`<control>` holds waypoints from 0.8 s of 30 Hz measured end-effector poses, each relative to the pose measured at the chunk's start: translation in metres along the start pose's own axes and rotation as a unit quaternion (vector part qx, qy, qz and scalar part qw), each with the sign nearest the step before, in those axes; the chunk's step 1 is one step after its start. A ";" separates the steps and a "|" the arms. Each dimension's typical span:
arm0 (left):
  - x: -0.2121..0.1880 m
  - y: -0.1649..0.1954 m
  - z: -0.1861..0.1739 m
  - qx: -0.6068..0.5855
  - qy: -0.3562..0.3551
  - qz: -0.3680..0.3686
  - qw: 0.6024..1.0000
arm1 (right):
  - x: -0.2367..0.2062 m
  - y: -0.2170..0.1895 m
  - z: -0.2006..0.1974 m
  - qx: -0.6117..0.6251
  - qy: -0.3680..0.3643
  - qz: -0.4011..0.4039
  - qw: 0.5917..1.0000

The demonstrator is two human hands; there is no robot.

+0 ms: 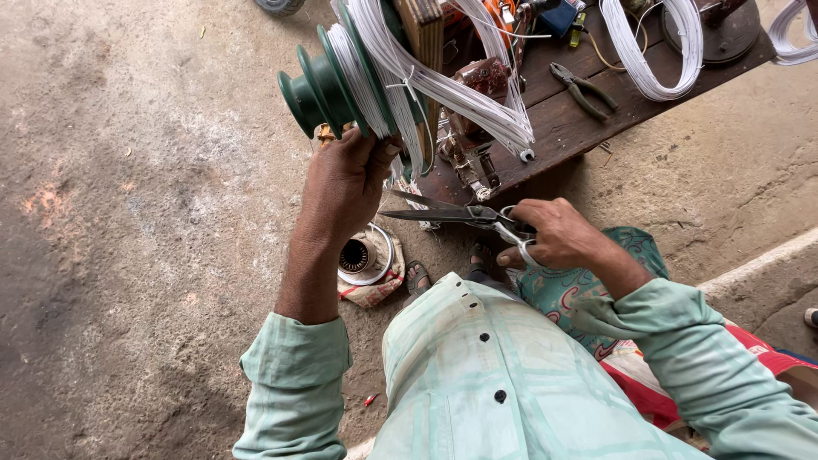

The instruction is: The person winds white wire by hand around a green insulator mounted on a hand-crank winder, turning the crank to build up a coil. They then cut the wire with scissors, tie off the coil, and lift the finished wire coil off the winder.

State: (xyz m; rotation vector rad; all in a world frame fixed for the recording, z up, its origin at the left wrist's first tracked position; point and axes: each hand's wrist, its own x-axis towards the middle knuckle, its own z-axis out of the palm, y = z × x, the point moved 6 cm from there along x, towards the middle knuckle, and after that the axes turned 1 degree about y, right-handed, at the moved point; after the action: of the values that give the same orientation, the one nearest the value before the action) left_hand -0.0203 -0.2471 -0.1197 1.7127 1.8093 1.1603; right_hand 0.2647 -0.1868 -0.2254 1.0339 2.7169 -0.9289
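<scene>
Honestly risky: left hand point(341, 183) gripping green spool point(328, 85) of white wire point(443, 85) far left of tabletop point(571, 128), right hand point(558, 234) closed on open scissors point(452, 213), blades near left fingers point(379, 158). Could nick skin.

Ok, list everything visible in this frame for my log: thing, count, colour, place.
stepped former: one, green, upper centre, wound with wire
white wire coils: several strands on the former
loose wire coil: one, white, on the bench, top right
wooden bench: one, dark brown, top right
pliers: one, dark, on the bench
round motor part: one, white, on the floor
sandalled feet: two, below the bench
concrete floor: grey, left
scissors: one, steel, open blades, centre
left hand: grip under the former
right hand: grip through the scissor handles
</scene>
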 end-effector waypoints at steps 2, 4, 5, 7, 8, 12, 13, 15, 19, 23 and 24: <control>0.000 0.002 -0.001 0.001 0.001 0.007 1.000 | 0.004 -0.009 -0.001 0.010 0.014 -0.026 1.000; 0.000 0.004 -0.003 -0.005 0.003 0.013 1.000 | 0.006 -0.016 -0.002 -0.005 0.023 -0.034 0.999; 0.000 0.004 -0.003 0.011 -0.004 0.009 1.000 | 0.007 -0.020 -0.003 -0.012 0.028 -0.037 0.999; 0.001 0.003 -0.003 0.043 -0.016 0.000 0.999 | 0.007 -0.027 -0.006 -0.027 0.058 -0.046 0.997; 0.001 0.004 -0.004 0.039 -0.016 0.007 0.999 | 0.008 -0.030 -0.007 -0.033 0.074 -0.051 0.995; 0.002 0.010 -0.007 0.011 -0.015 0.023 1.000 | 0.004 -0.028 -0.003 -0.069 0.050 -0.009 0.996; 0.002 0.012 -0.007 0.000 -0.012 0.024 1.000 | 0.000 -0.024 0.001 -0.069 0.023 0.009 0.997; 0.002 0.007 -0.004 0.009 -0.034 -0.026 0.999 | -0.010 -0.016 0.006 -0.063 0.000 0.031 0.998; 0.002 0.005 -0.003 -0.005 -0.034 -0.038 0.999 | -0.029 0.003 0.018 -0.055 -0.002 0.070 0.996; 0.002 0.005 -0.005 -0.005 -0.024 0.007 1.000 | -0.024 0.009 0.029 -0.045 0.010 0.081 0.996; 0.002 0.007 -0.006 -0.006 -0.015 0.022 1.000 | -0.020 0.008 0.030 -0.039 0.015 0.077 0.996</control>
State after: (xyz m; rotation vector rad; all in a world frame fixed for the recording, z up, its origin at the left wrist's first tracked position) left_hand -0.0209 -0.2477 -0.1108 1.7633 1.7517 1.1539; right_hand 0.2809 -0.2110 -0.2480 1.2293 2.6277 -0.7830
